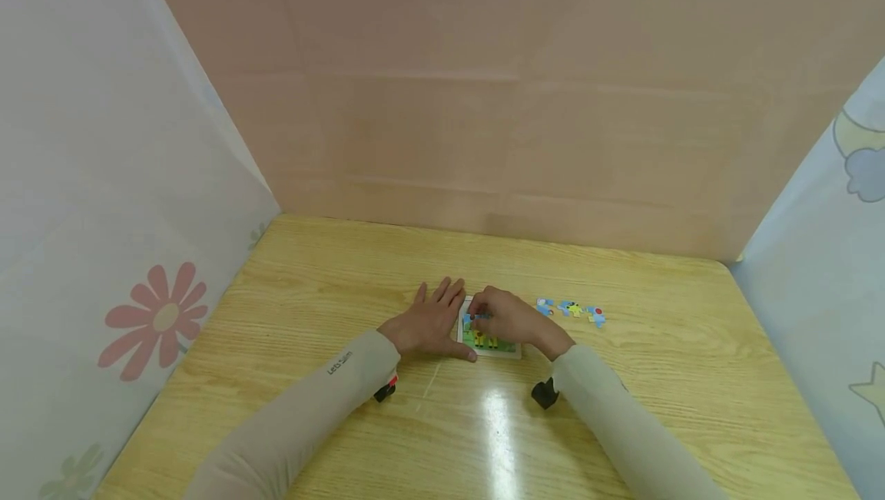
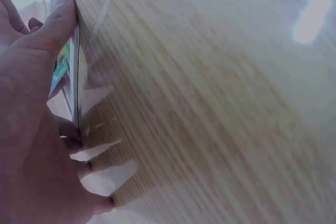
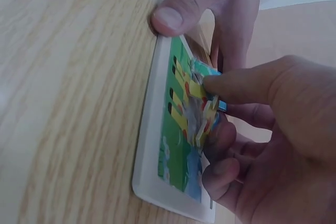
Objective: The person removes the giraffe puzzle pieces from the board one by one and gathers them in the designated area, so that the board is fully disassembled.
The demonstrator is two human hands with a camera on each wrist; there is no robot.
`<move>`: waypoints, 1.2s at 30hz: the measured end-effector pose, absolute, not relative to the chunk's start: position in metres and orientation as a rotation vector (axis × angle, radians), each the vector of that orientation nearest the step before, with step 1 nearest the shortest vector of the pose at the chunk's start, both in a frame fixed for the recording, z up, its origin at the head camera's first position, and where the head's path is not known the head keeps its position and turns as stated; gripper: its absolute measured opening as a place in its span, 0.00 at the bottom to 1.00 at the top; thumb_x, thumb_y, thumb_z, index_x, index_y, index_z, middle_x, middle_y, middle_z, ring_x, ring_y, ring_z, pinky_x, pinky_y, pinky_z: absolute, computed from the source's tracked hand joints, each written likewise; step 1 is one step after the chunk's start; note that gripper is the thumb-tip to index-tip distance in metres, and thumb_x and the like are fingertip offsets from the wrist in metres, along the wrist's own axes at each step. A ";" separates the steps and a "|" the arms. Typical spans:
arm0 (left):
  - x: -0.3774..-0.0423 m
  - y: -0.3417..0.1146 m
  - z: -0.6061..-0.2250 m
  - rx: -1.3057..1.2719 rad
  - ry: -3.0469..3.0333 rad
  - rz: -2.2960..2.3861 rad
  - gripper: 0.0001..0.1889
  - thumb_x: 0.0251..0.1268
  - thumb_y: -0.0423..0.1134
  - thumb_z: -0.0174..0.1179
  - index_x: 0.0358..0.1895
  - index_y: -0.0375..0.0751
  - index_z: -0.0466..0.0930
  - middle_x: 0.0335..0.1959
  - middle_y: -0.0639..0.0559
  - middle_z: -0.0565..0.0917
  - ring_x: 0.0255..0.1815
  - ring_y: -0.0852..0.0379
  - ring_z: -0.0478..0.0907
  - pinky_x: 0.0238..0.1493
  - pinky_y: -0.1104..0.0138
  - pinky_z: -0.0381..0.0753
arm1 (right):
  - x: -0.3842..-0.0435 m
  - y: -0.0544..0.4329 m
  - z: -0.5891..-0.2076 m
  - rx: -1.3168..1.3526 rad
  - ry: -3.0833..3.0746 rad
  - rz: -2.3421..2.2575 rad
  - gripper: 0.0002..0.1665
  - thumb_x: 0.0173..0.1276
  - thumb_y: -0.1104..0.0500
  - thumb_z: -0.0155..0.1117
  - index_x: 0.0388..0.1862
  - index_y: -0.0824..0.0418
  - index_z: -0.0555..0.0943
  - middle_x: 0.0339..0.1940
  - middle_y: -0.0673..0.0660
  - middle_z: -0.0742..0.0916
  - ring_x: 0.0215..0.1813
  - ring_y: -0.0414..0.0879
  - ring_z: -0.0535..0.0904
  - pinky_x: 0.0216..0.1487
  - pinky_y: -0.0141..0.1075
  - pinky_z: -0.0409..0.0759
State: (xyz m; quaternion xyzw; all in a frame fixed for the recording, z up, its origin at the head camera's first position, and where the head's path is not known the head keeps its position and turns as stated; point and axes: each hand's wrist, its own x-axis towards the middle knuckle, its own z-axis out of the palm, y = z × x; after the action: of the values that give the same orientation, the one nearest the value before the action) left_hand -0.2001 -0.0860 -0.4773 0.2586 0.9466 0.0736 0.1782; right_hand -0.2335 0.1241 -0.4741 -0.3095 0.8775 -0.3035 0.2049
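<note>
A small jigsaw puzzle board (image 1: 499, 354) with a white frame lies on the table; its picture has green ground and yellow figures. My right hand (image 1: 508, 316) is over the board, pinching a puzzle piece (image 3: 208, 120) between thumb and fingers, tilted up off the picture. In the right wrist view the fingers hide part of the piece and the board's far side. At the left edge of the board, my left hand (image 1: 430, 326) lies spread, its thumb (image 3: 176, 17) at the frame's near corner and its other fingers pointing away.
Three loose puzzle pieces lie right of the board: a blue one (image 1: 545, 306), a yellow-and-blue one (image 1: 570, 308) and a blue one with red (image 1: 596, 316). The wooden table (image 1: 332, 269) meets a brown backdrop (image 1: 429, 139) behind and patterned cloth at both sides.
</note>
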 end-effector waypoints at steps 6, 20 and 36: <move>-0.200 -0.086 -0.478 0.731 2.681 0.217 0.65 0.63 0.81 0.57 0.89 0.43 0.38 0.92 0.47 0.39 0.93 0.44 0.34 0.88 0.36 0.43 | -0.234 0.125 -0.474 -0.800 2.427 -0.905 0.04 0.76 0.61 0.67 0.43 0.59 0.87 0.48 0.57 0.84 0.43 0.45 0.79 0.45 0.37 0.79; -0.201 -0.085 -0.480 0.730 2.671 0.220 0.66 0.63 0.82 0.56 0.89 0.43 0.36 0.92 0.48 0.36 0.93 0.45 0.32 0.88 0.35 0.41 | -0.236 0.130 -0.472 -0.742 2.277 -1.163 0.09 0.80 0.62 0.62 0.48 0.67 0.86 0.47 0.63 0.86 0.39 0.46 0.84 0.40 0.36 0.81; -0.201 -0.081 -0.480 0.697 2.672 0.214 0.67 0.61 0.82 0.59 0.89 0.42 0.39 0.92 0.49 0.36 0.93 0.45 0.33 0.89 0.37 0.40 | -0.234 0.174 -0.462 -0.609 2.498 -1.091 0.06 0.79 0.58 0.66 0.47 0.60 0.85 0.44 0.56 0.88 0.43 0.44 0.81 0.46 0.35 0.81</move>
State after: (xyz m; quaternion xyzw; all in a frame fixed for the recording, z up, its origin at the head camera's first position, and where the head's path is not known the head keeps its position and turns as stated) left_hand -0.2013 -0.0808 -0.4805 0.2473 0.9481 0.0760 0.1850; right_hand -0.2338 0.1735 -0.4616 -0.2148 0.8808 -0.3848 0.1732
